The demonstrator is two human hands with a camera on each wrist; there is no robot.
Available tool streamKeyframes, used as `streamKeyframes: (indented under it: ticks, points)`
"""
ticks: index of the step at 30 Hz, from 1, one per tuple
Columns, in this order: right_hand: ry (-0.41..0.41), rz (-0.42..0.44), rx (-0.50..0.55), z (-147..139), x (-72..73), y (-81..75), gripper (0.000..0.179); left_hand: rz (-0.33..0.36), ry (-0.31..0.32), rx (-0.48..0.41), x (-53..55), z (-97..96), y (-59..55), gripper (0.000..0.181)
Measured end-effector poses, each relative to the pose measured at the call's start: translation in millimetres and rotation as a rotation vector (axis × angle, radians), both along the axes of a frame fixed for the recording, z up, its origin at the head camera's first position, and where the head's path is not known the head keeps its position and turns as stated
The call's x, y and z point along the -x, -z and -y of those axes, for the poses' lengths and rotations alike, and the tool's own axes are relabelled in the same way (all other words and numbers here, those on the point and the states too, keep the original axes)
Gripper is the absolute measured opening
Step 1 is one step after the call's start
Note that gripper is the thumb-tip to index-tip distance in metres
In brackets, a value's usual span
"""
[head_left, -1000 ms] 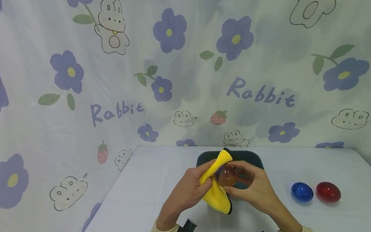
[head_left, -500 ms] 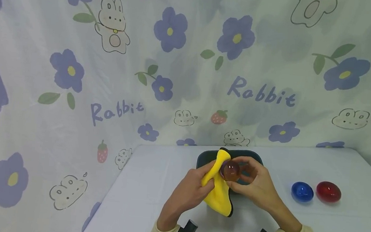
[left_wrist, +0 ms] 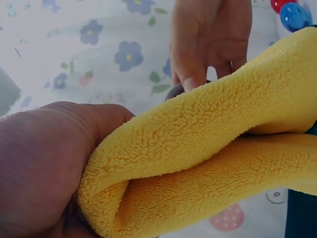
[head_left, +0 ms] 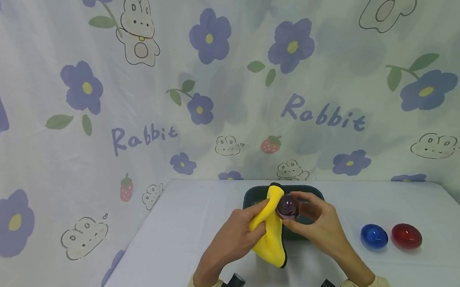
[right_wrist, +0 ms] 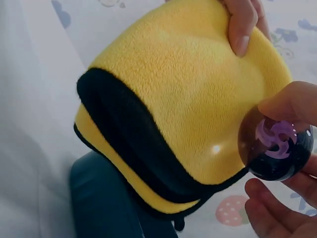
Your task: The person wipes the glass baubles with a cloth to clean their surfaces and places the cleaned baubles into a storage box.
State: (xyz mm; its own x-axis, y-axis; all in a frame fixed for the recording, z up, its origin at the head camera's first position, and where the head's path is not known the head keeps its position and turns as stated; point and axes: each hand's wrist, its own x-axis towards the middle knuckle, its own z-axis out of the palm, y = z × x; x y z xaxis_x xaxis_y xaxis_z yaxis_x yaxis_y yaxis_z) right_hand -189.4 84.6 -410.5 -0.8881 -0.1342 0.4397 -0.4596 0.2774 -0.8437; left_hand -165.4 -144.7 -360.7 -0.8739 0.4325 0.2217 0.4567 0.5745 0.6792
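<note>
My left hand (head_left: 233, 232) grips a folded, fluffy yellow cloth (head_left: 270, 240) with black edging, which hangs down in front of a dark green bin (head_left: 308, 190). Between thumb and fingers, my right hand (head_left: 323, 222) holds a clear, dark-tinted ball (head_left: 288, 207) beside the cloth's right side. A purple swirl emblem shows inside the ball (right_wrist: 277, 141) in the right wrist view, where its left edge overlaps the cloth (right_wrist: 198, 99). Whether ball and cloth touch is hard to tell. In the left wrist view the cloth (left_wrist: 188, 129) hides most of the ball.
On the white table (head_left: 173, 229), a glossy blue egg-shaped piece (head_left: 374, 236) and a red one (head_left: 406, 236) lie side by side to the right. Behind the table hangs a flower-and-rabbit printed curtain (head_left: 234, 93). Cloth and hands cover most of the bin's inside.
My right hand has shifted the ball slightly up and right, and turned it, so it looks purple rather than orange-brown. My left hand and the cloth have barely moved.
</note>
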Motion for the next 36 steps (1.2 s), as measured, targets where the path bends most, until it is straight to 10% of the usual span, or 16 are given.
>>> streamKeyframes:
  ticks: [36]
  points:
    - [-0.082,-0.037,-0.070,9,-9.0,-0.9,0.055,-0.180,-0.010,0.012,0.3,-3.3,2.7,0.054]
